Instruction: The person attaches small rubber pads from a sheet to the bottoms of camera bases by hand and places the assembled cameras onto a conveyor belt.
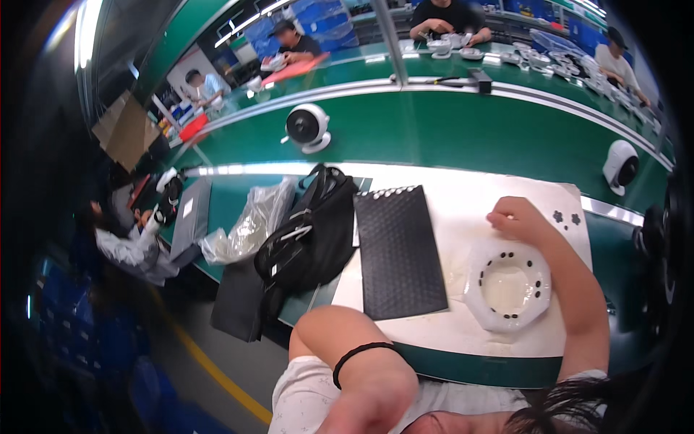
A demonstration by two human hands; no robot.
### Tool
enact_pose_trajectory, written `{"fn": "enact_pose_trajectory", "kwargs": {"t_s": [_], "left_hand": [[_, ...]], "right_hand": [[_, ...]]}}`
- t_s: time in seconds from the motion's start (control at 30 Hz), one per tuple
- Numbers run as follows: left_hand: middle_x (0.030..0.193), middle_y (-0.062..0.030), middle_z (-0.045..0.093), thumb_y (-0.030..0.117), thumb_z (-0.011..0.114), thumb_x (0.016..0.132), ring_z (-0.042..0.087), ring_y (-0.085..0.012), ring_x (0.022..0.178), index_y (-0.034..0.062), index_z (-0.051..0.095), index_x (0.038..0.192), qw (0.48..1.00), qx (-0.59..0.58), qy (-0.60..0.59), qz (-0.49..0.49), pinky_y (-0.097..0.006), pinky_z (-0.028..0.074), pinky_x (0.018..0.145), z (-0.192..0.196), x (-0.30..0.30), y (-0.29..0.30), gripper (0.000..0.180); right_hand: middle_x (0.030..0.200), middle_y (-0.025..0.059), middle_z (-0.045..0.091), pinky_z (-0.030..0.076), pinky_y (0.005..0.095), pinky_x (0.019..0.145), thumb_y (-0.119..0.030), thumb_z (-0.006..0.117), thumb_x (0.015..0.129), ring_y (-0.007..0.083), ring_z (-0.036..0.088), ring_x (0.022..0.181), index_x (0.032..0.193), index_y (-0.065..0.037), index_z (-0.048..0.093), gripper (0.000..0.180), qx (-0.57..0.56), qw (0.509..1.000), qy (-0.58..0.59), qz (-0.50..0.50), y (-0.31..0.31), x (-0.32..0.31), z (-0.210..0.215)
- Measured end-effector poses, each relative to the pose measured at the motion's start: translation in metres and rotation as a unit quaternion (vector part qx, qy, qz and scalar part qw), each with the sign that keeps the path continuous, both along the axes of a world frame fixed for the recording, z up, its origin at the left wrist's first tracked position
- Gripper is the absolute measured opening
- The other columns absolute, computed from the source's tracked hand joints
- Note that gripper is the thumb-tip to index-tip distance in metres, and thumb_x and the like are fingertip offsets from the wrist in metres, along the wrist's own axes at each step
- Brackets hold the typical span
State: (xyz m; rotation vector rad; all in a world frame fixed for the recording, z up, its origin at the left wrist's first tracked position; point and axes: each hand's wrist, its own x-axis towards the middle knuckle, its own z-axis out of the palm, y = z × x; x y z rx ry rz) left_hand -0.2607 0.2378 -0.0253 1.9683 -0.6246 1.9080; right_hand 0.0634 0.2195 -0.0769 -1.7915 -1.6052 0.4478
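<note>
My right hand (519, 218) rests on the white sheet (470, 192) with its fingers curled in; whatever they may hold is hidden. Just below it lies a white octagonal dish-like part (477, 300), with several small black oval pads on its rim. Left of the part is a black textured sheet (401, 253), white spots lining its top edge. Small black flower-shaped pieces (558, 217) sit beyond my right forearm. My left hand (379, 394) is low in front of my body, a black band around the wrist; its fingers cannot be seen.
A black bag (311, 239) and a clear plastic bag (253, 217) crowd the left side. Past them is a grey case (191, 213). White camera-like devices, one at left (307, 128) and one at right (619, 166), stand on the green surface. Several people work farther off.
</note>
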Motion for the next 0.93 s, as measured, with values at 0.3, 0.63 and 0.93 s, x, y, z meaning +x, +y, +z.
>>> {"fn": "enact_pose_trajectory", "kwargs": {"t_s": [0.3, 0.63, 0.93], "left_hand": [[0.105, -0.0139, 0.047, 0.035, 0.055, 0.074, 0.037, -0.0259, 0.107, 0.0072, 0.048, 0.114, 0.913, 0.015, -0.371, -0.168, -0.043, 0.027, 0.089, 0.083, 0.009, 0.031, 0.050], [0.051, 0.0019, 0.053, 0.007, 0.065, 0.064, 0.050, -0.0048, 0.045, 0.0077, 0.053, 0.058, 0.962, 0.035, -0.118, -0.245, -0.015, 0.045, 0.044, 0.083, -0.052, 0.056, 0.013], [0.054, -0.0014, 0.059, 0.008, 0.058, 0.073, 0.055, -0.0069, 0.047, 0.0052, 0.057, 0.060, 0.946, 0.117, 0.057, -0.296, -0.018, 0.048, 0.047, 0.088, -0.054, 0.067, 0.013]], "right_hand": [[0.074, 0.0027, 0.053, 0.044, 0.0203, 0.064, -0.018, 0.053, 0.086, 0.0089, 0.050, 0.066, 0.073, 0.001, 0.056, 0.023, -0.029, 0.953, 0.273, -0.126, 0.002, 0.025, -0.024], [0.080, 0.0029, 0.051, 0.044, 0.0210, 0.067, -0.017, 0.053, 0.086, 0.0089, 0.050, 0.072, 0.076, 0.000, 0.056, 0.021, -0.028, 0.968, 0.227, -0.105, -0.003, 0.018, -0.017], [0.088, 0.0049, 0.051, 0.045, 0.0224, 0.069, -0.018, 0.053, 0.086, 0.0095, 0.051, 0.076, 0.080, -0.001, 0.058, 0.019, -0.037, 0.983, 0.164, -0.076, -0.005, 0.018, -0.012]]}}
